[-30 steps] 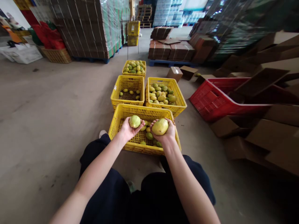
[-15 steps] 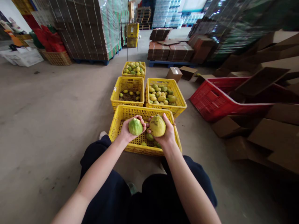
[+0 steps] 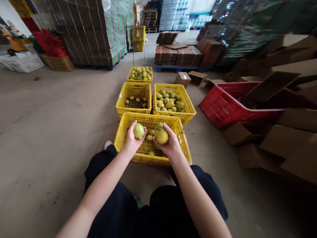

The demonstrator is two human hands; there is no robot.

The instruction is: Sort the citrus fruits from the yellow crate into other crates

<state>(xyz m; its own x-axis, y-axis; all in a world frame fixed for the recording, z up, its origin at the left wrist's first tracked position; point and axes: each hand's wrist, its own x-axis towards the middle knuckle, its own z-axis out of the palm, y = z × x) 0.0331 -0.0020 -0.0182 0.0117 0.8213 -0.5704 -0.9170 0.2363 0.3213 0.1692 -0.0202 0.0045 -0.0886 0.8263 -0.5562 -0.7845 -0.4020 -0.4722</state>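
My left hand (image 3: 132, 140) is closed round a green fruit (image 3: 139, 131), over the left part of the near yellow crate (image 3: 123, 132). In my right hand (image 3: 171, 142) is a larger yellow-green fruit (image 3: 161, 134) with dark marks, held over the crate's right part. A gap separates the two hands. Between and below them, several fruits (image 3: 149, 137) lie in the near crate, partly hidden by my right hand. Just beyond, the left yellow crate (image 3: 120, 105) holds several small fruits, and the right yellow crate (image 3: 190, 109) is well filled with fruit.
Behind these stands a smaller full yellow crate (image 3: 151, 75). A red crate (image 3: 218, 109) with cardboard in it and loose cardboard boxes (image 3: 284, 142) are on the right. Wrapped stacks (image 3: 84, 33) and a blue pallet (image 3: 173, 69) stand farther back.
My hands have moved apart, each still holding its fruit. The left one shifted left and slightly up, the right one slightly left. More fruit shows between them. The view has shifted slightly.
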